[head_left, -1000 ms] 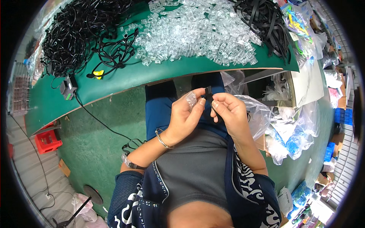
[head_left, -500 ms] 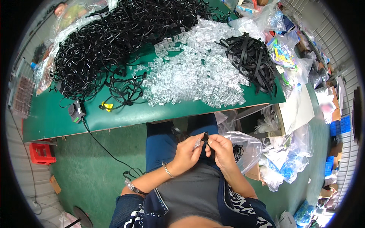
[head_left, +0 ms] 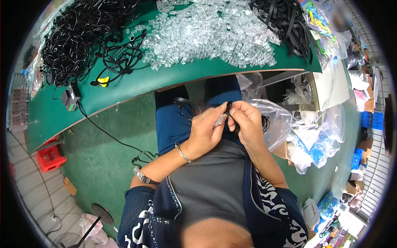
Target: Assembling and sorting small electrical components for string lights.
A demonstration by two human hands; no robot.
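Note:
Both hands meet above my lap, just short of the table edge. My left hand (head_left: 206, 127) is closed in a pinch, with a small clear plastic buckle piece (head_left: 219, 120) showing between its fingers. My right hand (head_left: 247, 120) pinches a thin black strap (head_left: 230, 109) right beside the left fingertips; its lower part is hidden by the fingers. From behind the left hand a black cord (head_left: 180, 101) loops out over my thigh, somewhat blurred. The fingers cover whether strap and clear piece are joined.
On the green table (head_left: 136, 89) lie a tangle of black cords (head_left: 70, 45), a heap of clear plastic pieces (head_left: 211, 35) and a bundle of black straps (head_left: 287, 25). A black box (head_left: 71, 97) trails a cable. Plastic bags (head_left: 273, 124) hang at right; a red stool (head_left: 50, 158) stands left.
The view has tipped downward, so the table sits higher in it. My hands stay pinched together, and the black cord now swings out further beyond my left hand.

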